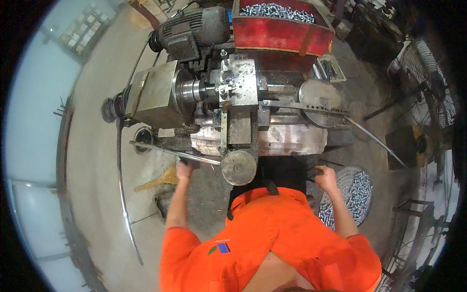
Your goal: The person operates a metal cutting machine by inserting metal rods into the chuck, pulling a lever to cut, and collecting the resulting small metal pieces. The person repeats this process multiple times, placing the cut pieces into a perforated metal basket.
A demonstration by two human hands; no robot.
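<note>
My left hand (184, 170) is low in front of the machine, just below the long metal lever (180, 153). Its fingers look curled against something dark that I cannot make out. On the other side, my right hand (326, 178) has its fingers closed beside thin dark rods; what it grips is hidden. Between and beyond my hands stands a small lathe-like machine with a round chuck (188, 92), a metal tool slide (239, 80) and a round handwheel disc (239, 167). A second disc (321, 100) with a perforated bar sits to the right.
A red bin (282, 36) of small metal parts stands behind the machine, beside an electric motor (194, 31). At my right is a perforated round basket (344, 181) with similar parts. A long rod (127, 219) slants down on the left. A fan (428, 82) stands far right.
</note>
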